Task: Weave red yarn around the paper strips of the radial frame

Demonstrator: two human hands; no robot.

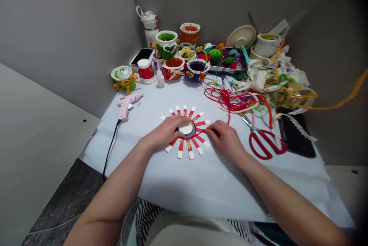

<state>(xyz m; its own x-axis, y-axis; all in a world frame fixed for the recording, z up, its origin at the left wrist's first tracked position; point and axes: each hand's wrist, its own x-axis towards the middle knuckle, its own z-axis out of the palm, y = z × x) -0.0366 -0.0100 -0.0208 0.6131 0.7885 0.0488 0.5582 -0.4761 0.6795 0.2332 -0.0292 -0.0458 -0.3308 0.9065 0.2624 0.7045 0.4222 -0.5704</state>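
A paper cup cut into strips lies flattened like a sunburst, its red strips [189,147] tipped white and spread on the table. On its centre sits a round white disc [185,127] with a grey rim. My left hand [168,129] grips this disc from the left, thumb and fingers around its edge. Just right of the strips, my right hand [222,135] pinches red yarn [201,132], which runs taut from the centre across the strips. More red yarn [227,99] lies in a loose tangle behind my right hand.
Red-handled scissors [263,138] lie right of my right hand. A pink glue gun [126,106] with a black cord is at left. Behind stand yarn-covered cups [174,66], a small glue bottle [160,78] and a tray [244,66] of yarn balls. Lace trim [290,77] piles up at right.
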